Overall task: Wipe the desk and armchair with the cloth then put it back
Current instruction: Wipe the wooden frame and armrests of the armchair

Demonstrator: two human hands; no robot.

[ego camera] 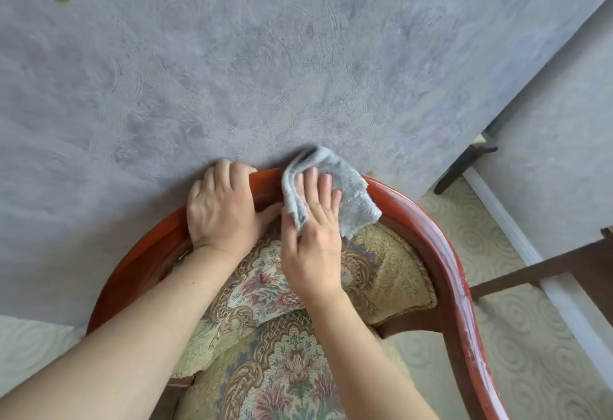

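While our left hand (220, 207) grips the armchair (441, 253) along its curved wooden back rail, our right hand (311, 237) presses the grey cloth (348, 197) flat-fingered onto that rail's top. We judge the armchair wipe is underway; next we should slide the cloth rightward along the rail.

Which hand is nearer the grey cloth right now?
Right. The right hand presses the grey cloth against the armchair's wooden rail; the left hand grips the rail beside it.

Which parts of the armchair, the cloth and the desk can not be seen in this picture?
Head view only:
- Armchair: front and legs cut off by the bottom edge.
- Seat cushion: partly hidden by both forearms.
- Cloth: middle hidden under the right hand.
- Rail: part hidden under the left hand.
- Desk: not identifiable.
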